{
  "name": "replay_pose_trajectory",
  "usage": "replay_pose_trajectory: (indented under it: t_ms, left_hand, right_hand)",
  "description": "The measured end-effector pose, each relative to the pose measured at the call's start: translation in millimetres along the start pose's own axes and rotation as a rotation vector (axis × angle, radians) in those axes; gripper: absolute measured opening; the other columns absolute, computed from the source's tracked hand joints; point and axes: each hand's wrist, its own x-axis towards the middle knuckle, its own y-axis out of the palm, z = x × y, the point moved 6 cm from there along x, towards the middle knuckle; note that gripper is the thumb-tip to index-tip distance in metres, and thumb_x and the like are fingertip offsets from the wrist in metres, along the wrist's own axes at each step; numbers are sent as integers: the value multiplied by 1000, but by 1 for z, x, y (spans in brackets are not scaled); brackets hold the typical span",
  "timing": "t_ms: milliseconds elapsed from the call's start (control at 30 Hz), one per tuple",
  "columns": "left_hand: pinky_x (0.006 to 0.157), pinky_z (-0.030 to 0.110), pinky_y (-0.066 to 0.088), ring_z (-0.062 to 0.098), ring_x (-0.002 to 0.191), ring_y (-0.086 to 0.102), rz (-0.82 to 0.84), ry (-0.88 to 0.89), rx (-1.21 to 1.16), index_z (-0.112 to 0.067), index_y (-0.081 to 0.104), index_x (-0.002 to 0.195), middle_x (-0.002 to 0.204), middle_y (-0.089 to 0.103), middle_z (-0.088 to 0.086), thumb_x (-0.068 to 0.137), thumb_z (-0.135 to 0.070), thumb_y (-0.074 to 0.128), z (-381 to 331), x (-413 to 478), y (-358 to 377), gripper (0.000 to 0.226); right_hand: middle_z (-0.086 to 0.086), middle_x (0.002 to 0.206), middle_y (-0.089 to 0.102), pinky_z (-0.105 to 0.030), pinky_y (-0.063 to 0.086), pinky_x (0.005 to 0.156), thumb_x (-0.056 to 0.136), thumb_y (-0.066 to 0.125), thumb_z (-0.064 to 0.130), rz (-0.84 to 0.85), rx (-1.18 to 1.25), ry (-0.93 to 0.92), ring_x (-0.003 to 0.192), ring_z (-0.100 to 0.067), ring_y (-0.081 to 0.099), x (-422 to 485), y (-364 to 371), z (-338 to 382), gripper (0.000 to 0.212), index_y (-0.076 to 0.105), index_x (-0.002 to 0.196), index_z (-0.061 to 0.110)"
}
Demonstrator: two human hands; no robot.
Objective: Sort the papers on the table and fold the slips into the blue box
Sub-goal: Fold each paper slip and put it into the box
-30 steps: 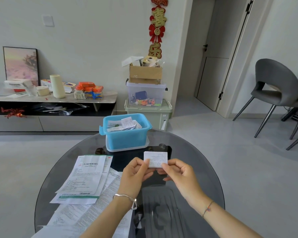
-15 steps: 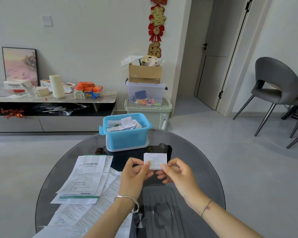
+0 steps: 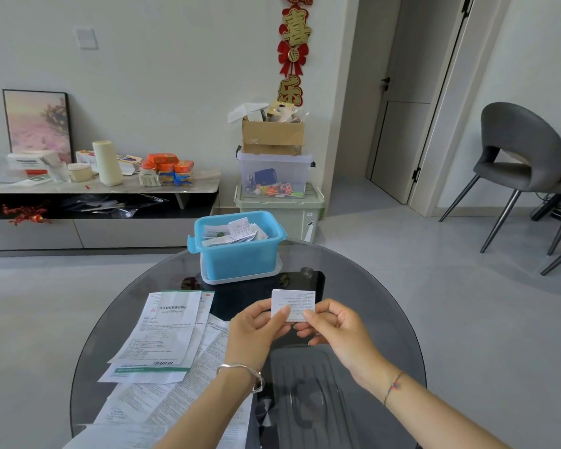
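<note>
White printed papers (image 3: 162,332) lie overlapped in a loose pile on the left part of the round dark-glass worktop (image 3: 379,296). Just right of them, at the far edge, the blue box (image 3: 240,254) stands open on a clear tray (image 3: 208,278), with folded slips (image 3: 237,231) heaped inside. Nearer the person, the left hand (image 3: 255,328) has its grip pinched on the lower left of a small folded slip (image 3: 293,303), thumb on the printed face. The right hand (image 3: 340,328) pinches the lower right edge likewise. The slip is held upright above the worktop, short of the box. A grey ribbed lid (image 3: 308,400) shows below the forearms.
</note>
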Motion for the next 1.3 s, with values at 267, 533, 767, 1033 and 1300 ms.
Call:
replay_pose_trajectory:
  t_ms: [267,533,767,1033,1300]
  left_hand:
    - [65,14,53,11,83,72,-33,-13,-25,-13,69,98,87,76,0,84,-11,69,-1,1,-1,14]
    - [66,14,54,14,85,72,11,-100,-39,-10,69,105,92,75,2,85,-12,67,5,5,0,20]
    - [68,15,54,13,87,72,86,-80,37,-16,67,107,94,75,-2,89,-14,63,-2,4,2,19]
    - [66,13,53,12,84,72,24,-88,-4,-14,68,108,94,75,1,87,-12,65,0,3,2,21]
    - [69,17,54,10,80,70,35,-147,-20,-17,69,102,91,75,-1,81,-16,73,13,0,7,22]
  right_hand:
    - [2,56,60,-22,42,48,97,50,27,53,-241,-19,52,-13,55,2,4,0,31,58,72,9]
    - [4,51,53,-17,38,46,98,50,25,29,-212,-51,46,-10,47,4,3,0,34,53,68,9]
    - [6,47,48,-16,36,47,98,50,24,17,-181,-91,44,-6,42,3,1,1,36,51,64,10]
    - [5,49,48,-16,38,49,98,49,24,4,-174,-111,46,-6,42,5,3,-1,36,52,65,9]
    - [8,53,50,-18,40,52,99,47,24,-8,-189,-124,51,-6,44,4,10,-6,33,57,70,10]
